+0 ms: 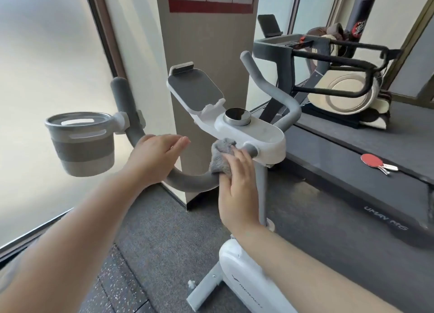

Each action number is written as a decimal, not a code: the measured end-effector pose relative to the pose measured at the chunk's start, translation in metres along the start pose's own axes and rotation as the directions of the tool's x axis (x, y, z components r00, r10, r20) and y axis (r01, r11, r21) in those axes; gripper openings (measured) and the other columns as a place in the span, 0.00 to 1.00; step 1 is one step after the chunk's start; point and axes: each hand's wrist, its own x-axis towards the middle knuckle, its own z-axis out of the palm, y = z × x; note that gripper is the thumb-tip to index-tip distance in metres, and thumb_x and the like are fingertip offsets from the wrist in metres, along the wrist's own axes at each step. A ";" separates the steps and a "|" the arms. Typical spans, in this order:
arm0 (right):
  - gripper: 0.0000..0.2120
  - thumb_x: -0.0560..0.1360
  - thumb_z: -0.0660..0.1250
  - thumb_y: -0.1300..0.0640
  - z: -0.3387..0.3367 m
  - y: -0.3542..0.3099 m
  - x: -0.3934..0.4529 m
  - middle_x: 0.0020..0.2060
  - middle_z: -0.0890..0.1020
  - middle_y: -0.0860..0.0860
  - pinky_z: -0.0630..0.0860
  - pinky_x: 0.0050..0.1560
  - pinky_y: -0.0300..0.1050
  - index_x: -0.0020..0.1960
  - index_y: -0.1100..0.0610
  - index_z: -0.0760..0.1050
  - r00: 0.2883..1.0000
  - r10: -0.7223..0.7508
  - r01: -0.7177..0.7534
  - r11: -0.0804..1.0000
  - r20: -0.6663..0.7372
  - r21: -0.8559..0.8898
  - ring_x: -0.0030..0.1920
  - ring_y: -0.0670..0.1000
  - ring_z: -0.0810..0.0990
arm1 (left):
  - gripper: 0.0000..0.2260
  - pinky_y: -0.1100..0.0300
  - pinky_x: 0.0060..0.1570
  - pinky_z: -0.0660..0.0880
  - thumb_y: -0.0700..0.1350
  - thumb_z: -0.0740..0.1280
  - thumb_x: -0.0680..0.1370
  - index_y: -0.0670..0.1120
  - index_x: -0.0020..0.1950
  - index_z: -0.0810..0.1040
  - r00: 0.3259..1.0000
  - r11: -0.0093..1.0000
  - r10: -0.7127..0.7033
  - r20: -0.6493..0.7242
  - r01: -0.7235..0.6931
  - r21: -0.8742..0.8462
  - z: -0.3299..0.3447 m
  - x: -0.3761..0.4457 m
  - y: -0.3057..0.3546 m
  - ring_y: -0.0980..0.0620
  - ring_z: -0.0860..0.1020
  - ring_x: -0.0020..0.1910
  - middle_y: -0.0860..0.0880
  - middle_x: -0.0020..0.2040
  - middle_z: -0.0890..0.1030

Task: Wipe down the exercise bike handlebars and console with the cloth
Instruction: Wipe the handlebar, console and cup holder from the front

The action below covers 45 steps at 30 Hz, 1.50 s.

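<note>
While I leaned over the bike, things stood like this:

Right hand: my right hand (237,186) pressed the grey cloth (222,156) with flat, nearly straight fingers against the spot where the left handlebar (187,181) runs into the white console (253,134); nothing was pinched, the cloth was held only by pressure.

Left hand: my left hand (155,155) rested with relaxed, straight fingers on the left handlebar's bend, gripping nothing that I could see, at about 9 o'clock from the cloth.

Cloth position: bunched at the console's near left corner, touching both bar and housing.

Key relation: the console's flat top lay at 1 o'clock from my right hand, its long axis running from 10 toward 4 o'clock; the round knob (237,116) sat near the middle of it.

Right handlebar (270,87): rose beyond the console at about 1 o'clock, well apart from the cloth.

Nearer hand: the right, I judged, for the console top and the far bar.

Remaining: the tablet holder (195,89) looked untouched.
</note>
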 end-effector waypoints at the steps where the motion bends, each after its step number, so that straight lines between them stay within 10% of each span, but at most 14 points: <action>1: 0.15 0.76 0.58 0.59 0.001 -0.007 -0.010 0.67 0.73 0.51 0.57 0.73 0.51 0.61 0.56 0.74 0.992 -0.118 0.117 0.993 0.052 0.013 0.72 0.53 0.64 | 0.21 0.59 0.50 0.59 0.58 0.48 0.81 0.52 0.53 0.80 1.000 1.000 0.014 0.022 -0.014 0.012 -0.001 0.002 -0.004 0.47 0.74 0.54 0.51 0.52 0.82; 5: 0.10 0.77 0.62 0.55 -0.035 0.013 0.040 0.52 0.80 0.49 0.58 0.72 0.51 0.56 0.55 0.76 0.874 -0.304 0.359 0.930 0.379 -0.083 0.57 0.51 0.73 | 0.19 0.59 0.58 0.54 0.58 0.47 0.80 0.62 0.56 0.77 0.983 0.970 0.149 0.112 -0.167 0.175 0.002 -0.004 -0.006 0.57 0.69 0.62 0.64 0.58 0.78; 9: 0.09 0.78 0.61 0.53 -0.028 0.002 0.045 0.49 0.80 0.51 0.63 0.67 0.49 0.53 0.55 0.77 0.974 -0.002 0.058 0.969 0.227 -0.239 0.55 0.53 0.73 | 0.20 0.68 0.59 0.48 0.59 0.44 0.79 0.67 0.59 0.74 0.996 0.995 0.089 0.024 -0.087 -0.047 -0.001 -0.008 0.001 0.70 0.63 0.61 0.71 0.57 0.72; 12: 0.12 0.75 0.57 0.52 0.017 -0.056 0.006 0.44 0.81 0.50 0.72 0.53 0.50 0.51 0.53 0.77 0.976 -0.132 0.177 0.945 0.176 -0.276 0.47 0.55 0.78 | 0.17 0.77 0.60 0.46 0.56 0.45 0.81 0.69 0.59 0.70 1.000 0.954 0.011 0.002 -0.010 -0.299 -0.007 -0.009 0.006 0.80 0.60 0.58 0.72 0.54 0.71; 16: 0.20 0.75 0.63 0.55 0.013 -0.059 0.007 0.59 0.79 0.49 0.76 0.51 0.50 0.67 0.50 0.72 0.894 -0.334 0.387 0.911 0.299 -0.143 0.51 0.54 0.79 | 0.17 0.44 0.71 0.60 0.57 0.47 0.82 0.67 0.63 0.71 0.992 0.847 -0.033 0.123 0.093 -0.524 -0.015 -0.010 0.000 0.43 0.70 0.63 0.59 0.46 0.76; 19: 0.23 0.73 0.65 0.61 -0.018 -0.011 0.007 0.63 0.77 0.48 0.74 0.61 0.46 0.67 0.48 0.74 0.766 -0.533 0.599 0.794 0.358 -0.099 0.60 0.52 0.77 | 0.18 0.36 0.67 0.61 0.61 0.48 0.79 0.66 0.63 0.73 0.989 0.829 0.001 0.151 0.084 -0.552 -0.019 -0.011 -0.001 0.37 0.71 0.61 0.58 0.58 0.79; 22: 0.21 0.72 0.64 0.60 -0.005 -0.018 -0.001 0.60 0.79 0.50 0.72 0.63 0.49 0.64 0.49 0.77 0.861 -0.442 0.481 0.869 0.252 -0.117 0.60 0.53 0.76 | 0.16 0.41 0.66 0.66 0.57 0.50 0.82 0.65 0.61 0.75 0.994 0.801 -0.040 0.101 0.093 -0.592 -0.017 -0.011 0.002 0.49 0.77 0.48 0.56 0.57 0.80; 25: 0.19 0.72 0.61 0.57 0.031 -0.058 -0.013 0.59 0.78 0.50 0.70 0.62 0.49 0.62 0.50 0.76 0.922 -0.349 0.373 0.916 0.168 -0.148 0.58 0.54 0.76 | 0.17 0.48 0.71 0.58 0.57 0.48 0.81 0.71 0.58 0.74 0.992 0.857 -0.094 0.084 0.124 -0.500 -0.009 -0.011 0.005 0.48 0.69 0.62 0.66 0.52 0.77; 30: 0.24 0.73 0.64 0.63 -0.004 0.006 0.014 0.67 0.74 0.51 0.65 0.70 0.48 0.68 0.50 0.73 0.661 -0.686 0.719 0.695 0.304 0.007 0.66 0.53 0.72 | 0.23 0.80 0.58 0.40 0.62 0.42 0.77 0.68 0.54 0.77 0.997 0.958 -0.025 0.066 0.043 -0.283 -0.007 -0.014 0.012 0.87 0.54 0.55 0.71 0.52 0.73; 34: 0.18 0.76 0.64 0.59 -0.023 0.045 0.059 0.60 0.80 0.52 0.53 0.75 0.56 0.65 0.53 0.76 0.848 -0.433 0.460 0.888 0.305 -0.020 0.63 0.52 0.76 | 0.31 0.55 0.70 0.44 0.64 0.36 0.78 0.58 0.56 0.79 0.983 0.977 0.041 0.182 -0.077 0.198 0.000 -0.012 0.015 0.61 0.65 0.67 0.63 0.61 0.76; 39: 0.15 0.77 0.62 0.57 0.003 0.014 0.036 0.58 0.80 0.52 0.58 0.72 0.58 0.62 0.54 0.77 0.997 -0.081 0.082 0.993 0.018 -0.081 0.64 0.57 0.73 | 0.18 0.55 0.71 0.51 0.55 0.52 0.78 0.57 0.47 0.81 1.000 0.942 -0.008 0.002 0.007 0.335 0.013 -0.017 0.017 0.53 0.72 0.56 0.59 0.53 0.81; 45: 0.21 0.74 0.64 0.65 -0.029 0.042 0.036 0.62 0.77 0.55 0.63 0.71 0.57 0.66 0.55 0.75 0.835 -0.468 0.516 0.849 0.290 -0.116 0.65 0.58 0.73 | 0.18 0.57 0.70 0.51 0.50 0.50 0.73 0.52 0.43 0.80 0.994 0.941 0.026 -0.108 0.012 0.339 0.019 -0.017 0.016 0.50 0.73 0.51 0.55 0.46 0.83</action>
